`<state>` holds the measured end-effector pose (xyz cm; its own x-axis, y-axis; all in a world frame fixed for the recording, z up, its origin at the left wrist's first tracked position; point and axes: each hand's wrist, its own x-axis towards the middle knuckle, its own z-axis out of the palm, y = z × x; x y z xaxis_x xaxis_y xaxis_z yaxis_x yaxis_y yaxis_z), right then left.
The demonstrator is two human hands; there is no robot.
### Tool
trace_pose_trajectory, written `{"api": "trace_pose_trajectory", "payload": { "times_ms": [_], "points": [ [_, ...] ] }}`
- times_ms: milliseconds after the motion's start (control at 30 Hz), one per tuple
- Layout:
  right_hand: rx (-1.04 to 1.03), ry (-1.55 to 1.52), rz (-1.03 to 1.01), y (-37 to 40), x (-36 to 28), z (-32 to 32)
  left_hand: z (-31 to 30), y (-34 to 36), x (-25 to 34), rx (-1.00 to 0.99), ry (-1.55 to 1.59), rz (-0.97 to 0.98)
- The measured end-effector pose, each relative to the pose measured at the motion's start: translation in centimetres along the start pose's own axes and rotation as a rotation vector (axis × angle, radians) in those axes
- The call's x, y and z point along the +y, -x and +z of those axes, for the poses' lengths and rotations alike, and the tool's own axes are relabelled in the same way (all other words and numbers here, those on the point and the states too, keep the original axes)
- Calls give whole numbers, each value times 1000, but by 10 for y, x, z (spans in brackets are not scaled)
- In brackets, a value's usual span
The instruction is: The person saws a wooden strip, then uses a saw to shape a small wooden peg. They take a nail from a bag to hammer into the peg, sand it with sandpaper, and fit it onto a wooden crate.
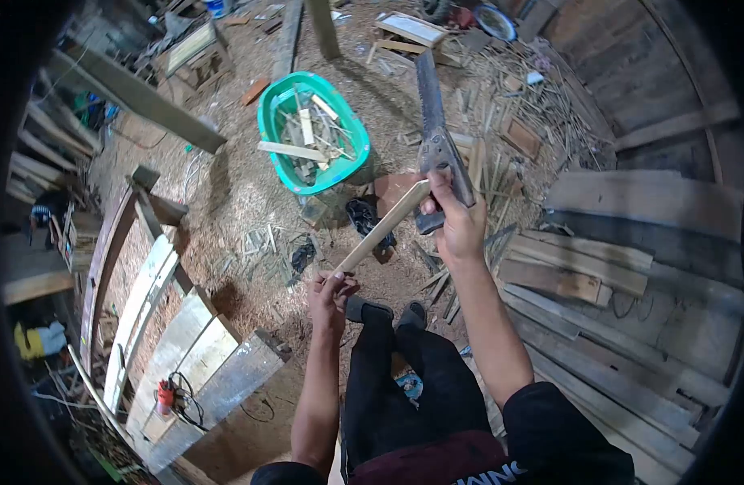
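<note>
My left hand (334,293) is closed round the lower end of a narrow wooden strip (380,230), which slants up to the right across my front. In my right hand (457,222) is a handsaw (434,105), gripped by its dark handle with the toothed blade pointing up and away from me. The strip's upper end reaches right to the fingers of my right hand, beside the saw handle. Beyond the strip stands a green plastic tub (354,174) holding wood offcuts.
Wood shavings and scraps cover the floor. Planks (598,271) are stacked on the right. At left, boards (242,368) carry a red power tool (165,396) with a black cord. A post (145,101) leans at upper left, and a black plastic bag (364,217) lies past my feet.
</note>
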<state>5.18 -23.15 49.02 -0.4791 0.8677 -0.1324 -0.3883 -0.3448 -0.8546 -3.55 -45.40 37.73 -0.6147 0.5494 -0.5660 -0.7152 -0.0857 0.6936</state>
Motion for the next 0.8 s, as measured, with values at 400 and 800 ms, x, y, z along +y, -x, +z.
{"api": "trace_pose_trajectory", "payload": {
  "times_ms": [400,800],
  "points": [
    [443,424,-45,19,38,-176,62,-39,-106,-625,-1269,-41],
    [788,584,95,0,198,-318,51,-197,-248,-620,-1074,-150]
  ]
}}
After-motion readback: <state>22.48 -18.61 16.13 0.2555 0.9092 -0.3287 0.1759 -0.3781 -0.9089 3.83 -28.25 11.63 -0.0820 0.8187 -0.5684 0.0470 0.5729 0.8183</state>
